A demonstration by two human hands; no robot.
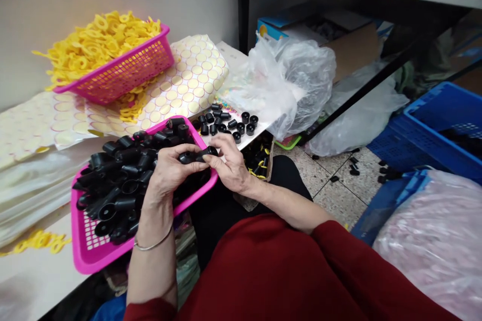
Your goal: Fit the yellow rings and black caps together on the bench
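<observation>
My left hand [170,169] and my right hand [229,163] meet over the front right corner of a pink basket [85,251] full of black plastic tubes [120,180]. Both are closed on one black plastic part [198,154] held between them; the left fingers pinch its left end and the right fingers its right end. A silver bangle [152,246] circles my left wrist. Small black caps [226,123] lie loose on the table just beyond my right hand.
A second pink basket [124,72] heaped with yellow plastic rings [98,42] sits at the back left on patterned sheets [188,80]. Clear plastic bags [289,83] bulge to the right. Blue crates [433,130] stand on the floor, and a pink-filled bag [433,246] lies at lower right.
</observation>
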